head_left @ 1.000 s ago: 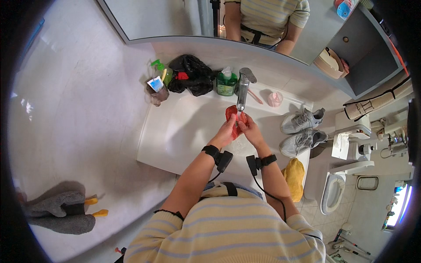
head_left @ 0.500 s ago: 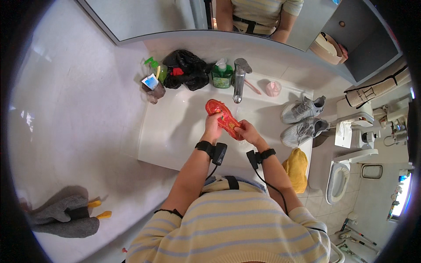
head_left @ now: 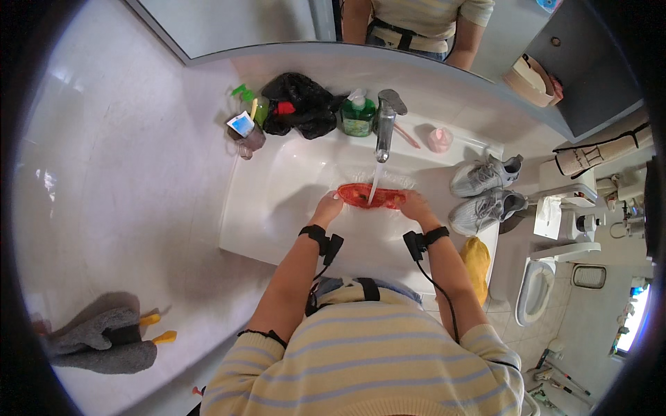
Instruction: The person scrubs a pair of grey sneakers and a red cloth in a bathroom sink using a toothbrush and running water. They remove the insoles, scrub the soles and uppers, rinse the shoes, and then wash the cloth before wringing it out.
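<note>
Left grip: my left hand [head_left: 327,206] is clamping its fingers on the left end of a flat, red, sole-shaped rubber piece [head_left: 370,196], just left of the frame's centre.
Right grip: my right hand [head_left: 418,206] is closing around the right end of the same red piece, just right of centre.
Red piece: it is lying stretched level between my two hands, over the basin of the white ceramic sink [head_left: 277,187], in the middle of the frame.
Water: a thin stream is falling from the chrome tap [head_left: 385,125] above centre and is striking the red piece near its middle.
Wrists: black bands with cables are sitting on both of my forearms, below the hands.
Back of the counter: a green soap pump bottle [head_left: 358,114] is standing just left of the tap; a crumpled black plastic bag [head_left: 302,104] is lying further left; a small cup holding green and blue items [head_left: 244,128] is standing at the upper left of the sink.
Right of the tap: a small pink dish [head_left: 439,139] is resting on the counter edge.
Right side of frame: a pair of grey sneakers [head_left: 482,191] is sitting beside the sink, well apart from my hands.
Lower left corner: a grey cloth [head_left: 104,340] is lying on the pale floor.
</note>
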`<action>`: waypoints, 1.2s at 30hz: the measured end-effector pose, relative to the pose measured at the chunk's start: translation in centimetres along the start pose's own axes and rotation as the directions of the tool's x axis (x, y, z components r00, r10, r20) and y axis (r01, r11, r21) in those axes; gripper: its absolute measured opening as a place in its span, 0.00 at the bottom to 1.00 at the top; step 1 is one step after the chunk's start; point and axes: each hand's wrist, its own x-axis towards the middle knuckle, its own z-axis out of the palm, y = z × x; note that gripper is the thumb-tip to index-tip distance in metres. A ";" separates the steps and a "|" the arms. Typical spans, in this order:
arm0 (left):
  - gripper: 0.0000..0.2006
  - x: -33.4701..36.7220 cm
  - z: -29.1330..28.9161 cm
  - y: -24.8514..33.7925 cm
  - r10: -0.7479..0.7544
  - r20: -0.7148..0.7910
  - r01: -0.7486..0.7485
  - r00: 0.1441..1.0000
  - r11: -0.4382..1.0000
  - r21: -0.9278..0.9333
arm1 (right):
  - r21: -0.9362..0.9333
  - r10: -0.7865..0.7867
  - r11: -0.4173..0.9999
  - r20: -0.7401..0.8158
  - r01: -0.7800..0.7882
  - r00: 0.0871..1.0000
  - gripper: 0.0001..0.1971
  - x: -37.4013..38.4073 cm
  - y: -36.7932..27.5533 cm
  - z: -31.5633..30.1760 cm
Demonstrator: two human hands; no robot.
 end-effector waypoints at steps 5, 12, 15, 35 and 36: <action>0.30 -0.3 -0.8 0.3 0.180 0.083 -0.197 0.980 0.859 0.473 | 0.244 -0.064 0.951 -0.451 0.192 0.890 0.15 -0.7 -5.3 -9.7; 0.32 2.0 -1.9 -0.8 0.246 0.204 -0.316 0.948 0.637 0.703 | -0.266 -0.583 0.784 -0.625 0.562 0.518 0.16 0.7 -14.4 -18.0; 0.32 1.0 -1.2 1.1 0.269 0.261 -0.374 0.927 0.613 0.696 | -0.308 -0.560 0.825 -0.560 0.474 0.610 0.12 0.9 -13.4 -16.2; 0.42 -1.6 2.5 -0.2 0.177 0.352 -0.389 0.919 0.542 0.745 | 0.094 0.143 0.985 -0.014 -0.141 0.990 0.18 3.5 -4.4 6.3; 0.42 -1.7 2.7 0.2 0.170 0.343 -0.378 0.924 0.542 0.751 | 0.092 0.083 0.993 -0.032 -0.080 0.996 0.16 3.3 -5.5 7.2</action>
